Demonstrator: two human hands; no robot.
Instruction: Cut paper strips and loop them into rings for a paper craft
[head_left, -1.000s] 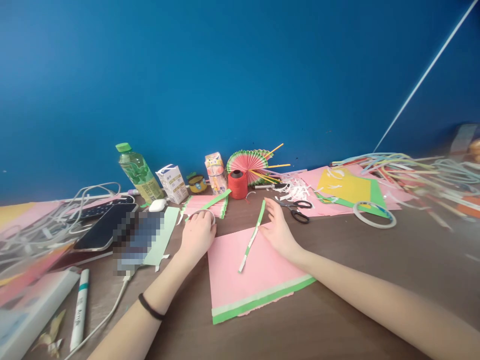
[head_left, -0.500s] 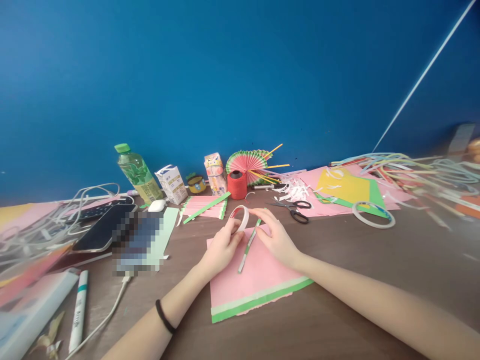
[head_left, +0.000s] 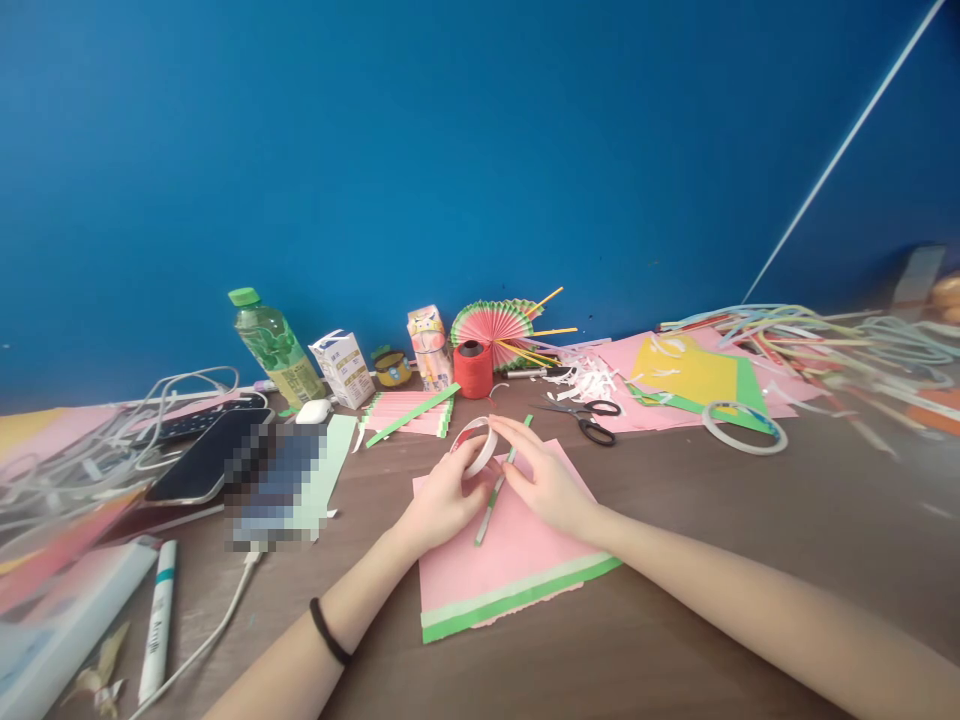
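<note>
Tape roll (head_left: pixel 478 447) pinched upright in left hand (head_left: pixel 442 500) over pink sheet (head_left: pixel 502 560), right hand (head_left: pixel 547 480) fingertips touching its rim beside green-and-white strip (head_left: pixel 495 492), on cluttered brown desk (head_left: pixel 712 560) against blue wall (head_left: pixel 480 150), drawn slightly nearer than half a second ago.

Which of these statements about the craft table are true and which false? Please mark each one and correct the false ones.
1. The left hand holds a roll of tape. True.
2. The scissors lie in the right hand. False: they lie on the table, beyond that hand.
3. A pink sheet with a green edge lies under both hands. True.
4. The bottle has a red cap. False: the cap is green.
5. The red thread spool stands upright. True.
</note>
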